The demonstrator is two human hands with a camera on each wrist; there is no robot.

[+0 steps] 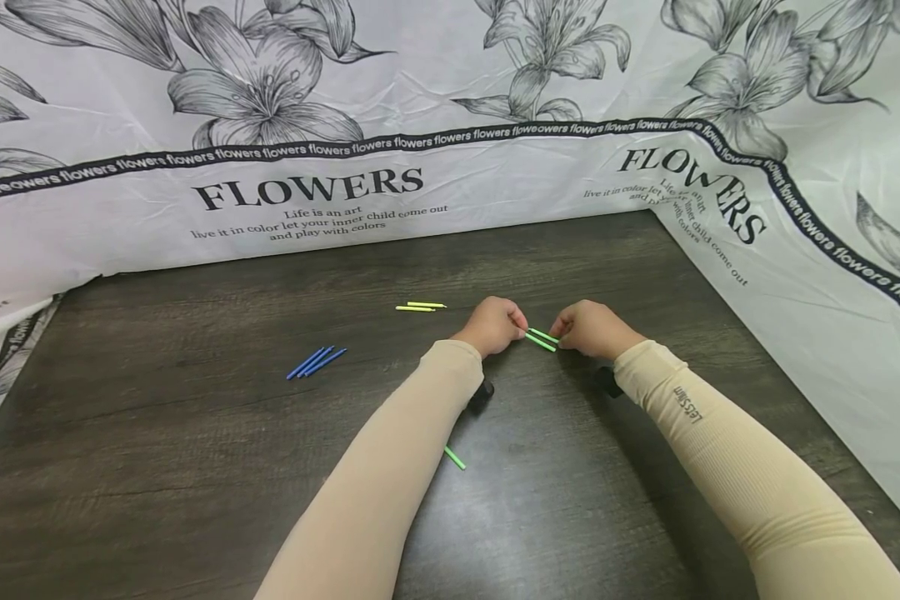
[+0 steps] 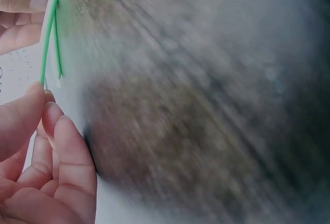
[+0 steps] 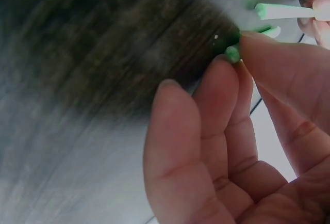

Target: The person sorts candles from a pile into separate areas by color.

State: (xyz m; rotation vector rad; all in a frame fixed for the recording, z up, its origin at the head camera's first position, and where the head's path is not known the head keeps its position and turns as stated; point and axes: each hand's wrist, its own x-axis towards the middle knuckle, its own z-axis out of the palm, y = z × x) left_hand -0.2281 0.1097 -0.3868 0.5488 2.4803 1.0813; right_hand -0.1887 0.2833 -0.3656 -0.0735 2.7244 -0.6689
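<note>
Thumb and fingertips of my left hand (image 1: pixel 492 325) pinch the end of a thin green candle (image 2: pixel 47 41), which points toward the other hand. My right hand (image 1: pixel 594 327) pinches a second green candle (image 3: pixel 233 53) near its blunt end, between thumb and fingers. In the head view the two candles lie side by side, almost parallel, low over the table. A fine wick shows at the end of the right hand's candle in the left wrist view. Another green candle (image 1: pixel 455 457) lies on the table, partly hidden by the left forearm.
Two yellow candles (image 1: pixel 420 307) lie side by side left of the hands, beyond the left wrist. Further left is a group of three blue candles (image 1: pixel 315 363). The dark wood-grain table (image 1: pixel 195 467) meets a white flower-print cloth (image 1: pixel 487 192) at its back and right edges.
</note>
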